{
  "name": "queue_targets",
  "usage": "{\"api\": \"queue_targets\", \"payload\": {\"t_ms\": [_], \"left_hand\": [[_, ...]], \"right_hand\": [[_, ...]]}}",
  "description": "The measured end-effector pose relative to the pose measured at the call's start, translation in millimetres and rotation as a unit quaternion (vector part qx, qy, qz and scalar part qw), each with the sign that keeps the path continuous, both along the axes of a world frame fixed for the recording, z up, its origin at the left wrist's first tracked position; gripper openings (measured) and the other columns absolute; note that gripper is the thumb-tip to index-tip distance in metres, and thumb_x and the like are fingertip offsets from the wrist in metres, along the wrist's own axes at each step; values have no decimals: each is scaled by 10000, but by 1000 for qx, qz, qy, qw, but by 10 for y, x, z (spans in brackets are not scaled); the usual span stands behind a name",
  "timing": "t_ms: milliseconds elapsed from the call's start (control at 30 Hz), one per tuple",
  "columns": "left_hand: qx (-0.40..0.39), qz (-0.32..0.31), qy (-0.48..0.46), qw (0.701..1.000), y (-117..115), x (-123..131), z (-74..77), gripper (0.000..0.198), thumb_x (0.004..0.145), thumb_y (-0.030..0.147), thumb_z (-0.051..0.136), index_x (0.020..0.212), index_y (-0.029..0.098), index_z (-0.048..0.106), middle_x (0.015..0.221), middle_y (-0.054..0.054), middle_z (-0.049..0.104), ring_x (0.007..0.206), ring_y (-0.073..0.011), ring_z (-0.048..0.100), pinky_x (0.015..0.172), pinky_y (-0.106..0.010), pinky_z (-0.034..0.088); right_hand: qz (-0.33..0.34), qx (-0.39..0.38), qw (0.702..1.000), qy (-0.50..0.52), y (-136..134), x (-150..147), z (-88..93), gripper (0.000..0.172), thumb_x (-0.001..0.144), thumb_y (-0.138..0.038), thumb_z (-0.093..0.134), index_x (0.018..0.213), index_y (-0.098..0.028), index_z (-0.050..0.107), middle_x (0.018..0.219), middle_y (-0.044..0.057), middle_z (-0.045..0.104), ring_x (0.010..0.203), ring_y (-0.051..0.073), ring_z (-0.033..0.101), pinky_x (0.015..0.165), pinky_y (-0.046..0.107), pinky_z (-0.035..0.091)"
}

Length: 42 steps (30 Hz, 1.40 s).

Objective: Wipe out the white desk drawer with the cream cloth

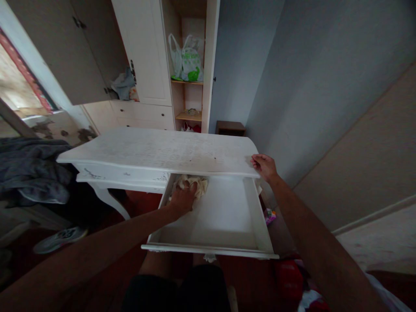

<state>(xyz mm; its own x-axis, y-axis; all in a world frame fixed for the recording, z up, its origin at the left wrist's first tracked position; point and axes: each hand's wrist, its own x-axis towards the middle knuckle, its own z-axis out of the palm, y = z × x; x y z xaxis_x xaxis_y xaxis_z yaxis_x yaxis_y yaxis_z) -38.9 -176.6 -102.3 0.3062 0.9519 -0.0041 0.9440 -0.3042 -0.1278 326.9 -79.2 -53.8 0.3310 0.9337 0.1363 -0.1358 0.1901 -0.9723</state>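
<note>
A white table [156,149] stands before me with its drawer [256,216] pulled out toward me. My left hand [182,198] reaches into the drawer's far left corner and presses a crumpled cream cloth [199,184], fingers curled on it. My right hand [264,166] rests on the table top's right front corner, fingers bent over the edge. The rest of the drawer's floor is bare and white.
A white wardrobe [146,52] stands open behind the table, with a plastic bag [188,60] on a shelf. A dark garment [32,167] lies on the left, a shoe [60,239] on the floor. A grey wall runs along the right; a small brown stool [230,127] sits by it.
</note>
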Motion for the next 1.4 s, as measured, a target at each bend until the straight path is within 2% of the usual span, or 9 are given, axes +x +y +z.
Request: {"api": "queue_targets", "payload": {"t_ms": [67,167,267,433,567,800,967,1267,1400], "left_hand": [[14,13,-10,1000,65,17,12,691,894,400,652,1521,184,454,1565,-302,397,1363,-514,472,989,-622,481],[33,36,-35,998,144,35,8,555,963,412,509,1455,156,499,1544,-301,417,1365,-508,453,919,-583,522],[56,49,-52,996,193,66,-18,554,961,413,485,1444,141,495,1503,-297,457,1328,-487,477,897,-552,534],[63,71,-58,994,266,140,-30,594,960,445,460,1450,111,488,1458,-295,502,1322,-480,480,949,-581,502],[64,98,-83,990,343,183,-17,576,972,453,413,1381,67,534,1397,-288,554,1289,-430,528,938,-523,517],[54,112,-100,987,465,341,-42,545,912,419,515,1318,59,568,1322,-264,615,1248,-396,567,972,-492,493],[22,75,-116,990,460,692,-26,513,919,421,528,1316,99,570,1317,-235,631,1266,-371,558,1002,-482,469],[-13,-119,-174,977,297,1803,23,518,851,368,648,1310,148,556,1369,-201,618,1292,-350,545,1055,-501,438],[-30,-133,-177,975,311,2007,73,547,830,288,653,1345,144,535,1339,-211,650,1311,-357,552,1091,-556,406]], "right_hand": [[0,-1,1000,-7,-1,1,-1,294,612,-308,949,731,-183,711,640,12,695,517,96,572,443,199,491],[0,-4,1000,-9,-9,-8,0,296,615,-302,953,728,-184,707,640,15,697,519,92,571,445,192,487],[0,1,1000,-10,-18,-22,6,308,600,-321,960,721,-184,712,636,15,698,523,88,564,443,186,477],[4,7,1000,-17,-12,-31,8,315,587,-343,959,718,-185,721,640,14,698,530,89,566,448,188,481],[0,6,1000,-14,-1,-34,-3,326,590,-354,963,721,-183,718,647,18,702,544,88,566,454,183,480],[15,-2,1000,7,13,-26,25,308,609,-329,956,728,-182,713,646,9,702,524,79,565,449,170,488],[31,-5,999,20,14,-2,46,297,619,-311,951,738,-175,716,652,9,705,537,74,576,480,165,504],[12,-9,1000,-27,32,-29,25,313,623,-361,941,730,-182,708,637,1,691,538,76,563,479,180,489],[8,-6,999,-34,26,-37,29,319,638,-383,930,745,-188,701,652,0,692,555,85,575,505,197,504]]}}
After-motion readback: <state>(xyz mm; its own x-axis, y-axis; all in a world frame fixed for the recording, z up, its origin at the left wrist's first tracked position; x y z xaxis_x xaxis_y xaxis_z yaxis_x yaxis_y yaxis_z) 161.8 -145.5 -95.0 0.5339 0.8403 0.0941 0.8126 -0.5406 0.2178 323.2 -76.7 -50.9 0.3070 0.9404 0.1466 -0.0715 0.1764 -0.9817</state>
